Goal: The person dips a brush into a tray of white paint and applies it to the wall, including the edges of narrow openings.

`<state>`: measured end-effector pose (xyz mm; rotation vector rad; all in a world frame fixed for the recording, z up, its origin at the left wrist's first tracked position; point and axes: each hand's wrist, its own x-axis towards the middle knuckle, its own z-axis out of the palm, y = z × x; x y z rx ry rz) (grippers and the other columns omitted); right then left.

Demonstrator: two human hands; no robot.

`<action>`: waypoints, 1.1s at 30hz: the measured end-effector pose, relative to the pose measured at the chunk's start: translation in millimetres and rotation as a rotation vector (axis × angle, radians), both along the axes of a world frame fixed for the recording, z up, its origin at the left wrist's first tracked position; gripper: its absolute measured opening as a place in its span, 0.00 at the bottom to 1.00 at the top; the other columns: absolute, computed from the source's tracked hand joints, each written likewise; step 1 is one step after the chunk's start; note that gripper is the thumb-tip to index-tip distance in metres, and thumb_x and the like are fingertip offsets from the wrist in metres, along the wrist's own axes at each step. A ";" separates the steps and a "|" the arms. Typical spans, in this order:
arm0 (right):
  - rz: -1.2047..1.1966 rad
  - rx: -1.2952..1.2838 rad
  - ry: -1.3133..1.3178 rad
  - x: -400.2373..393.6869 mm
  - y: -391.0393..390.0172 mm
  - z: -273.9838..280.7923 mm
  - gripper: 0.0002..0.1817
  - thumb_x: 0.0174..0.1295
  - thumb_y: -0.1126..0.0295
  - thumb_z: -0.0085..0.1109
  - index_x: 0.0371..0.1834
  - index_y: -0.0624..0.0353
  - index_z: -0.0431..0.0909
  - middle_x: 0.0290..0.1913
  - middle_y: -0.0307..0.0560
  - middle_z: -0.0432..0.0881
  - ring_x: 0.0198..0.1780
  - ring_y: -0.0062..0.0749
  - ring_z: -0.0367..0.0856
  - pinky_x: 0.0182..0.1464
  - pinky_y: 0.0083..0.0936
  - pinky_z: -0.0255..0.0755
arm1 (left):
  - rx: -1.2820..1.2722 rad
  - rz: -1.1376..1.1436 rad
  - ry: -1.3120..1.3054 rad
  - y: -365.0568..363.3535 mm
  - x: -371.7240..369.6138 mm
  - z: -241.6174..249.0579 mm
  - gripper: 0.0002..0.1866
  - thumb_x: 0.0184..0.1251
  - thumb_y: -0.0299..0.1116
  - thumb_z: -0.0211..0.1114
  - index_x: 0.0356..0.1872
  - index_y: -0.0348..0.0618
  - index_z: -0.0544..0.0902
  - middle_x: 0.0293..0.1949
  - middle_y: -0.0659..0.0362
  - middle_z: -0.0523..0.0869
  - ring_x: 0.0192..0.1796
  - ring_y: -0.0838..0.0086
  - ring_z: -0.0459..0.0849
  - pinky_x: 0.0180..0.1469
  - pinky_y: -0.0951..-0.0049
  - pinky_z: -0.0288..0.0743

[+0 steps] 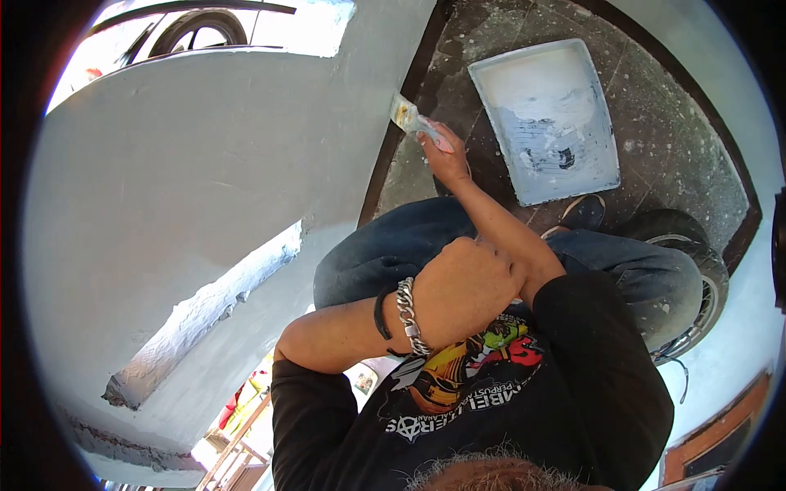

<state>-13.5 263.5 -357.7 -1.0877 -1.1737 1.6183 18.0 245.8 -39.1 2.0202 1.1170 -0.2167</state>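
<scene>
My right hand (446, 155) grips the handle of a paintbrush (405, 113). The bristles touch the lower edge of the grey wall (221, 164), where it meets the dark floor border. To the right of the brush, a white paint tray (547, 123) lies on the floor, with white paint on its inner surface. My left hand (471, 282), below a chain bracelet (411, 317), rests against my right forearm near the elbow. Its fingers are curled down out of sight.
Paint specks cover the dark floor tiles (655, 147). A wheel with a tyre (696, 278) stands beside my bent knee at the right. The wall has a slot-shaped opening (205, 319) and a larger opening at the top left, where another wheel (196, 34) shows.
</scene>
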 end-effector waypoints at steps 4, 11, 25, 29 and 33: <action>0.011 -0.032 0.052 -0.2 -16.9 2.0 0.15 0.63 0.72 0.64 0.51 0.68 0.80 0.49 0.49 0.84 0.49 0.23 0.80 0.52 0.20 0.73 | 0.017 0.004 0.002 -1.1 -0.7 1.1 0.11 0.50 0.30 0.66 0.36 0.39 0.80 0.32 0.55 0.84 0.36 0.66 0.85 0.34 0.68 0.77; 0.083 -0.316 -0.034 -8.5 -24.6 26.1 0.15 0.61 0.70 0.64 0.49 0.65 0.82 0.43 0.53 0.86 0.43 0.30 0.84 0.47 0.25 0.76 | 0.023 -0.004 -0.005 -3.2 0.5 -0.6 0.12 0.49 0.31 0.67 0.35 0.39 0.81 0.32 0.55 0.84 0.37 0.65 0.85 0.34 0.67 0.77; -0.114 0.030 -0.135 6.7 27.3 33.6 0.13 0.64 0.71 0.61 0.48 0.67 0.82 0.41 0.47 0.88 0.41 0.19 0.83 0.46 0.20 0.76 | 0.071 -0.001 -0.008 -10.3 -1.6 6.6 0.12 0.49 0.32 0.67 0.36 0.40 0.80 0.33 0.55 0.83 0.36 0.65 0.85 0.33 0.68 0.75; -0.064 0.027 0.043 -17.8 12.0 58.1 0.11 0.61 0.73 0.62 0.46 0.63 0.83 0.38 0.48 0.88 0.39 0.26 0.86 0.45 0.24 0.77 | 0.082 -0.005 -0.007 -12.8 -1.3 4.7 0.13 0.49 0.32 0.67 0.36 0.40 0.80 0.33 0.55 0.83 0.36 0.66 0.84 0.33 0.68 0.75; -0.083 0.026 0.054 10.4 14.7 87.9 0.11 0.60 0.73 0.62 0.45 0.65 0.84 0.37 0.49 0.88 0.38 0.28 0.86 0.43 0.25 0.77 | 0.105 -0.014 0.001 -16.0 -0.8 4.3 0.13 0.48 0.32 0.67 0.36 0.40 0.80 0.33 0.55 0.83 0.37 0.66 0.84 0.32 0.68 0.75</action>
